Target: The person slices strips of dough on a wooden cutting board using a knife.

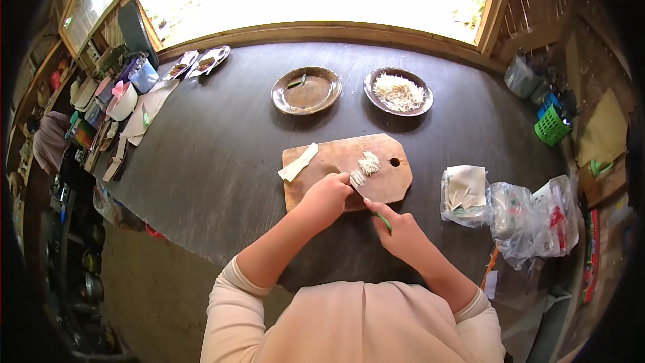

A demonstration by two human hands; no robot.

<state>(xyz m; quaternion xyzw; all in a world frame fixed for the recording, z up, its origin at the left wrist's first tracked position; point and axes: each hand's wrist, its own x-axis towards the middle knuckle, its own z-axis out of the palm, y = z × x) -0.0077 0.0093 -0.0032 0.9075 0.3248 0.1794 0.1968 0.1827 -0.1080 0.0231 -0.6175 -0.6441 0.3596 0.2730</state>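
Observation:
A wooden cutting board (322, 154) lies on the dark table in front of me. My left hand (328, 196) rests on it with curled fingers, pressing pale sliced strips (358, 177). My right hand (395, 230) is closed around the green handle of a knife (383, 220) at the board's near edge; its blade reaches toward my left fingertips. A small heap of pale shreds (369, 163) sits just beyond the strips. Flat pale pieces (298, 163) lie at the board's left end.
Beyond the board stand a brown plate with green pieces (306, 109) and a bowl of pale shreds (399, 92). Plastic bags (531, 218) and a pack of pale sheets (465, 187) lie right. A green basket (552, 126) is back right; containers (122, 102) line the left.

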